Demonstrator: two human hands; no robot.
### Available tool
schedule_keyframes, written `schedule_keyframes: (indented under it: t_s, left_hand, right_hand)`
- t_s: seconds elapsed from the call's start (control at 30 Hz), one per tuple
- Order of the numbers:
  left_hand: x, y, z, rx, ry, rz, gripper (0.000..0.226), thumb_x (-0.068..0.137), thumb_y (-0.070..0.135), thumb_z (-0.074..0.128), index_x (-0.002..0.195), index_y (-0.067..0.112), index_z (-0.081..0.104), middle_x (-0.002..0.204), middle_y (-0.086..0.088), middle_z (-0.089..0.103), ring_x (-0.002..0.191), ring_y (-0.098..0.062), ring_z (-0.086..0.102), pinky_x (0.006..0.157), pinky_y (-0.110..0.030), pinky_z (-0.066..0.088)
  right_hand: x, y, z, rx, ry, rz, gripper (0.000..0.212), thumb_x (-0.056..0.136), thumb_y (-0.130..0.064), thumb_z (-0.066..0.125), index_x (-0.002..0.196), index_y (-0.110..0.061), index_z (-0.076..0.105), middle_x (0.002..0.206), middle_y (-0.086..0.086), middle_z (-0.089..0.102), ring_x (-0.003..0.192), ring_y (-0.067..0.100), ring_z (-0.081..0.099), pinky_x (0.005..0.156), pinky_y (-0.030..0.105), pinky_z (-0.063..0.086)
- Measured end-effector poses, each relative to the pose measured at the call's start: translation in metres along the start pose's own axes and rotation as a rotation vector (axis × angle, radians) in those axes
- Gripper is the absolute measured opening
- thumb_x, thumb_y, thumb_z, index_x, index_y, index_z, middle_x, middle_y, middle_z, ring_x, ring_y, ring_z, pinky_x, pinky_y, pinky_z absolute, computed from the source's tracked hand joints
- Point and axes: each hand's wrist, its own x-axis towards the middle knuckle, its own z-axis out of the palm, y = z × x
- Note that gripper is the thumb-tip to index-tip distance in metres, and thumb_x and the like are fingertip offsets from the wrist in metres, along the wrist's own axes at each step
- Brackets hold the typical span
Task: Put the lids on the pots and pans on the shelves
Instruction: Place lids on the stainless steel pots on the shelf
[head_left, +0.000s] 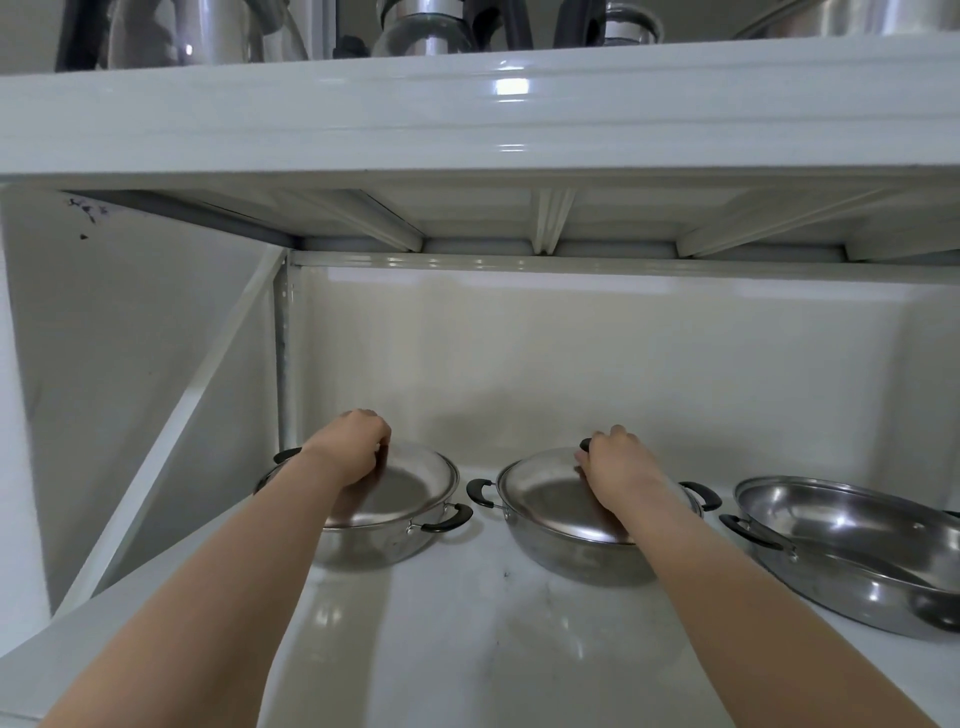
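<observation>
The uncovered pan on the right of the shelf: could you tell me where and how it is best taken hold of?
Probably by the black side handle of the uncovered pan, fingers coming from the front left. That handle juts toward the open shelf, clear of the lidded middle pot. The far handle is cut off at the frame edge.

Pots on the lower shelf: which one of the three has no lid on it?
The pot at the far right is open, showing its bare steel inside. The left pot and middle pot each carry a lid, with a hand on each knob.
</observation>
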Motion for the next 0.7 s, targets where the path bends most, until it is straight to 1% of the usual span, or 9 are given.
schedule_keyframes:
  t_s: [0.07,0.17,0.2,0.27,0.37,0.47,0.53,0.7]
  left_hand:
    - [0.001,0.002,-0.003,-0.019,-0.040,-0.041,0.039,0.087,0.003,0.044,0.115,0.019,0.065,0.126,-0.010,0.058,0.113,-0.031,0.057,0.094,-0.037,0.049]
    - [-0.001,0.007,-0.005,-0.051,-0.081,-0.108,0.043,0.092,0.011,0.043,0.131,0.024,0.054,0.137,-0.009,0.051,0.123,-0.030,0.051,0.101,-0.038,0.044]
    - [-0.002,0.011,-0.005,-0.040,-0.063,-0.125,0.044,0.093,0.012,0.043,0.135,0.025,0.051,0.138,-0.008,0.049,0.127,-0.029,0.048,0.104,-0.038,0.040]
    - [-0.006,0.023,-0.003,0.018,0.018,-0.124,0.045,0.093,0.009,0.041,0.135,0.021,0.051,0.136,-0.007,0.050,0.129,-0.027,0.044,0.109,-0.038,0.033]
    - [-0.008,0.051,0.002,0.059,0.163,0.005,0.045,0.089,0.005,0.039,0.131,0.013,0.053,0.133,-0.007,0.053,0.132,-0.025,0.041,0.119,-0.039,0.021]
    - [-0.008,0.089,0.008,0.001,0.231,0.175,0.044,0.087,0.005,0.041,0.129,0.011,0.053,0.136,-0.007,0.053,0.136,-0.024,0.038,0.121,-0.038,0.012]
    - [-0.011,0.119,0.011,-0.048,0.239,0.269,0.043,0.086,0.005,0.043,0.127,0.010,0.054,0.134,-0.008,0.055,0.133,-0.024,0.041,0.119,-0.035,0.014]
    - [-0.025,0.191,0.014,-0.183,0.202,0.391,0.040,0.089,0.008,0.042,0.128,0.009,0.053,0.132,-0.011,0.056,0.127,-0.027,0.045,0.109,-0.032,0.030]
  right_hand:
    - [-0.003,0.003,-0.001,0.008,-0.021,-0.008,0.041,0.102,-0.036,0.037,0.124,-0.004,0.050,0.126,0.016,0.049,0.119,0.032,0.047,0.093,0.037,0.042]
    - [-0.009,0.003,0.001,0.038,-0.014,0.003,0.043,0.101,-0.038,0.036,0.126,-0.005,0.048,0.126,0.018,0.051,0.119,0.033,0.046,0.095,0.040,0.041]
    - [-0.012,0.002,0.001,0.053,0.002,0.011,0.043,0.101,-0.038,0.036,0.127,-0.006,0.048,0.126,0.017,0.052,0.119,0.033,0.046,0.096,0.040,0.041]
    - [-0.018,0.000,0.000,0.067,0.036,0.018,0.044,0.101,-0.037,0.035,0.130,-0.008,0.048,0.127,0.015,0.051,0.120,0.032,0.045,0.096,0.039,0.042]
    - [-0.028,-0.001,-0.002,0.020,0.054,0.009,0.044,0.101,-0.037,0.034,0.131,-0.009,0.050,0.130,0.011,0.052,0.120,0.030,0.046,0.095,0.040,0.043]
    - [-0.036,0.004,-0.012,-0.014,0.074,-0.006,0.041,0.101,-0.036,0.035,0.125,-0.010,0.053,0.127,0.009,0.056,0.118,0.029,0.047,0.093,0.040,0.042]
    - [-0.044,0.009,-0.019,-0.029,0.091,-0.010,0.038,0.101,-0.033,0.034,0.121,-0.009,0.056,0.123,0.009,0.058,0.116,0.029,0.048,0.091,0.040,0.041]
    - [-0.067,0.034,-0.034,-0.069,0.151,0.085,0.034,0.100,-0.024,0.035,0.116,-0.006,0.059,0.117,0.012,0.061,0.112,0.030,0.052,0.090,0.037,0.042]
